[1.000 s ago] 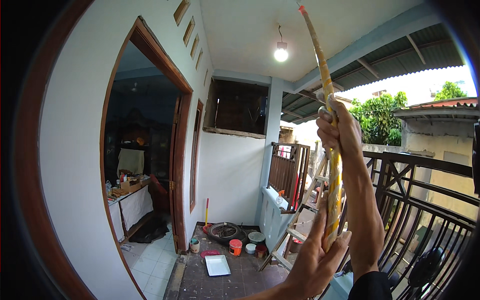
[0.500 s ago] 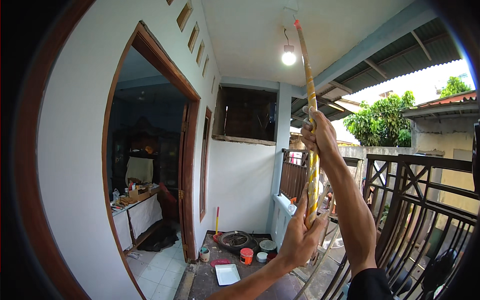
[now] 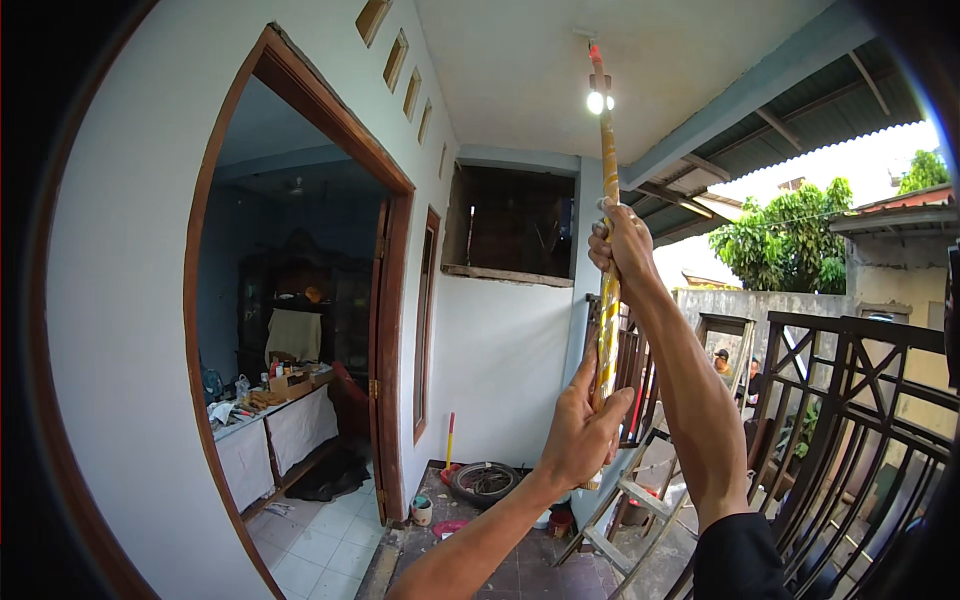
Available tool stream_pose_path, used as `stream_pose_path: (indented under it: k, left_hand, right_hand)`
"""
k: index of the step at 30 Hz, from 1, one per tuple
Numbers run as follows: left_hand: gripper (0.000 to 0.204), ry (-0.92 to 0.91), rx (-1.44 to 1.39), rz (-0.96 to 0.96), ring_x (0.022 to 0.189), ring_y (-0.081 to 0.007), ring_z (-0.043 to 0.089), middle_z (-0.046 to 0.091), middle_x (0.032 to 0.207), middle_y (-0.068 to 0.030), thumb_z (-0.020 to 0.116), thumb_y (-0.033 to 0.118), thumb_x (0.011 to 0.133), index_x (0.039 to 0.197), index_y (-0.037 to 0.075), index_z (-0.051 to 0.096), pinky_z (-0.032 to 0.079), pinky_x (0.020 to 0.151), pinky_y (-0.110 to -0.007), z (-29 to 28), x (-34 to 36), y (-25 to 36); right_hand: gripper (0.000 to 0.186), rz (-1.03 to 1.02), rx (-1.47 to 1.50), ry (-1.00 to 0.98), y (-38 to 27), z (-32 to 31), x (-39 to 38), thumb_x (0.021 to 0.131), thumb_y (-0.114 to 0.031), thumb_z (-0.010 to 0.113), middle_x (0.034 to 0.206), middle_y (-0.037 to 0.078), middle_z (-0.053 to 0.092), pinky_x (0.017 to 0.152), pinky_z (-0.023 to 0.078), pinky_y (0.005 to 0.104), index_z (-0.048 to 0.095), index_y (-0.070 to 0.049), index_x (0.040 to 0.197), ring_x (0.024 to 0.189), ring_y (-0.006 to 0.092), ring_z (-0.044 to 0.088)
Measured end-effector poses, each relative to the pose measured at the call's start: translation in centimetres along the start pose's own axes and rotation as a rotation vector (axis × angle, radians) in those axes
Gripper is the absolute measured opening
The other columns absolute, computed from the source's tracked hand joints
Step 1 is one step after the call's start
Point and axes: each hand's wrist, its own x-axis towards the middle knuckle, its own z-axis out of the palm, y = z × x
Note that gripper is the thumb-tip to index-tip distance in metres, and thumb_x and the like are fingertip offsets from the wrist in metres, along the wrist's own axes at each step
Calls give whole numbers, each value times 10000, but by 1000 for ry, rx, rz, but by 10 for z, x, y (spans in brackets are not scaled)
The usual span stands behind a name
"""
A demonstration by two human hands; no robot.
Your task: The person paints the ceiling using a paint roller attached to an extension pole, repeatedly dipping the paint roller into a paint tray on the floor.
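A long yellow pole (image 3: 609, 160), smeared with pale paint, rises steeply toward the ceiling, with a red piece near its top. At its tip a small white paint roller (image 3: 584, 33) appears to be against the white ceiling (image 3: 510, 75). My right hand (image 3: 625, 243) wraps round the pole at mid-length, its fingertips spotted with paint. Lower down, my left hand (image 3: 583, 422) grips the pole near its bottom end, thumb outward. A lit bulb (image 3: 598, 102) hangs from the ceiling, partly covered by the pole in this view.
A wooden stepladder (image 3: 640, 505) stands below right, near a dark metal gate (image 3: 860, 370). On the floor lie a tyre (image 3: 486, 482), a paint tin (image 3: 422, 512) and other containers. An open doorway (image 3: 395, 350) is at left. Two people are visible beyond the gate.
The pole and both my hands have shifted left in the view, and the pole now crosses the bulb. The roller sits lower in the picture. My view has turned, showing more of the stepladder.
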Motion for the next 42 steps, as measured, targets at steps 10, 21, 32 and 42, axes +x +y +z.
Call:
stream_pose_path:
  k: [10, 21, 32, 42]
  left_hand:
    - [798, -59, -13, 10, 534, -29, 500, 617, 852, -32, 541, 78, 1015, 1623, 62, 24, 431, 447, -214, 49, -101, 70]
    - [764, 0, -67, 2, 407, -33, 417, 472, 639, 45, 559, 107, 1020, 1619, 81, 85, 396, 367, -225, 47, -103, 75]
    - [729, 16, 5, -5, 369, -48, 412, 445, 557, 38, 534, 77, 1010, 1617, 97, 131, 374, 359, -235, -16, -9, 24]
    - [740, -10, -45, -20, 375, -48, 419, 469, 592, 33, 529, 77, 1013, 1614, 62, 98, 380, 356, -230, -7, -13, 28]
  right_hand:
    - [273, -45, 5, -8, -99, 63, -106, 1035, -266, 543, 749, 0, 403, 390, 320, 211, 489, -25, 1153, 503, 43, 361]
    - [247, 4, -84, 14, -90, 66, -106, 1037, -303, 546, 736, -1, 418, 386, 341, 220, 421, -92, 1008, 491, 56, 387]
    - [241, -19, 62, -56, 2, 31, 0, 1018, -267, 568, 780, 16, 428, 388, 353, 212, 410, -86, 1028, 510, 50, 398]
    - [269, -14, -8, -24, -13, 28, -7, 1034, -288, 546, 736, -1, 434, 414, 370, 238, 369, -103, 952, 520, 66, 423]
